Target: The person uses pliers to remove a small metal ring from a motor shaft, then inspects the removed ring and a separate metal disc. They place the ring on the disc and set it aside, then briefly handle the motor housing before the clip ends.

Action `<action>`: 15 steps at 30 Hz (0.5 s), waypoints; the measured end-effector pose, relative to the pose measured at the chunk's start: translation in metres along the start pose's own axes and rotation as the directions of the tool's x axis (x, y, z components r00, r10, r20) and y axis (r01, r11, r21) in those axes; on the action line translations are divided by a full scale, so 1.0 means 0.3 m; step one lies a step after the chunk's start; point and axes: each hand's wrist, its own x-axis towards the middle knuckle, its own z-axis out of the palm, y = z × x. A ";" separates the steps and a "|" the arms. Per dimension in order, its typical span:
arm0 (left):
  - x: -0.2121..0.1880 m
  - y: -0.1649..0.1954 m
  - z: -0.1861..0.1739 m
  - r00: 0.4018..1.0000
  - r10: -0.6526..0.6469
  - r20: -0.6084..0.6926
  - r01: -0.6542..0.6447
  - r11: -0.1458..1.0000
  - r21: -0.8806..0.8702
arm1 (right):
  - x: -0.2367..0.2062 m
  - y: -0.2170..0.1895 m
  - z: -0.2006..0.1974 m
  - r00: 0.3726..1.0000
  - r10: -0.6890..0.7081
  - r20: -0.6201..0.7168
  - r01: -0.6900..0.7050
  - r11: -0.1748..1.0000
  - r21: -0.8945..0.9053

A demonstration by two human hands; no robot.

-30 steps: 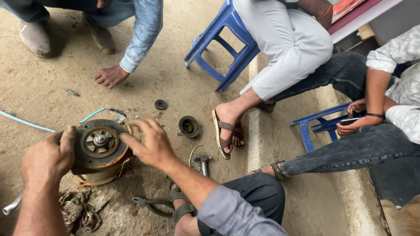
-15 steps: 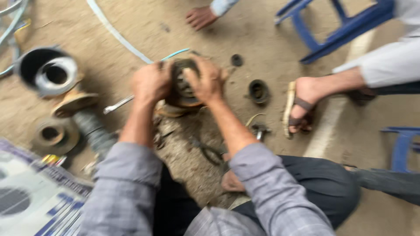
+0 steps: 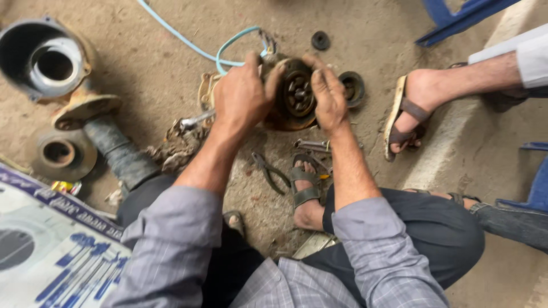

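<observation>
Hands [image 3: 285,94] clasp rusty round motor part [image 3: 297,97] from both sides.

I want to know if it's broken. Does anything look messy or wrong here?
The round motor part, held by the left hand and right hand, looks rusty and grimy. Loose round pieces and pliers lie scattered on the dirt. I cannot tell if it is broken.

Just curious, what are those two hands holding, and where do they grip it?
Both hands hold the round rusty motor part: left hand on its left rim, right hand on its right rim.
</observation>
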 end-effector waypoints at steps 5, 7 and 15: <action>-0.006 -0.001 -0.025 0.999 -0.025 0.032 0.025 1.000 -0.001 | -0.008 -0.029 0.016 0.998 0.060 0.018 -0.061 0.994 0.089; -0.010 0.005 -0.035 1.000 -0.012 0.002 0.012 1.000 0.006 | -0.003 -0.035 0.027 0.997 0.070 0.009 -0.071 0.994 0.089; 0.016 0.012 -0.047 1.000 -0.011 -0.018 0.012 0.998 0.056 | 0.021 -0.041 0.020 0.992 0.102 0.073 -0.113 0.980 0.166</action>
